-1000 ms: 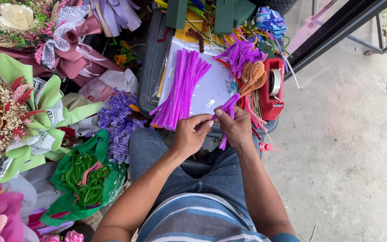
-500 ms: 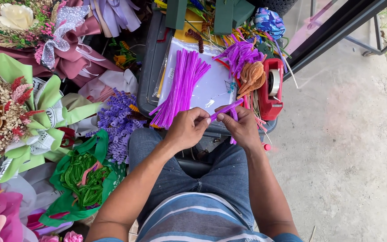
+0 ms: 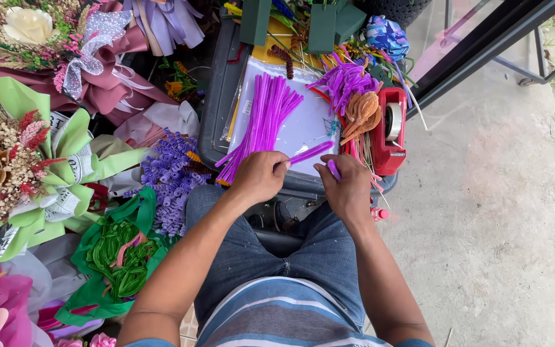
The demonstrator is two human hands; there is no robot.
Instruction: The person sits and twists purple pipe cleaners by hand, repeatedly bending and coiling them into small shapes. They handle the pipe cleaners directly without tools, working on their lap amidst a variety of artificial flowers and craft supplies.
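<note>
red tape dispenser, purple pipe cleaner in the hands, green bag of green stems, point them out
red plastic tape dispenser point(image 3: 380, 151), head view, lower body
purple fuzzy pipe cleaner point(image 3: 309, 153), head view, mid length
green bag of green stems point(image 3: 91, 289), head view, lower edge

**A street-side stall for handmade bouquets**

This looks like an outdoor flower-craft stall, set at the edge of a bare concrete pavement point(image 3: 502, 212) to the right of the person's right hand point(image 3: 348, 186). To the left of the left hand point(image 3: 259, 177) lie finished wrapped bouquets: one in light green paper with dried flowers point(image 3: 27, 167), another in dark pink paper with a cream rose point(image 3: 65, 58). Craft supplies crowd the grey plastic bin lid point(image 3: 220, 90) just beyond the hands: a bundle of purple fuzzy craft wires point(image 3: 264, 119) and a red tape dispenser point(image 3: 390, 128). A green bag of green craft stems point(image 3: 114, 257) sits near the left forearm.
</note>
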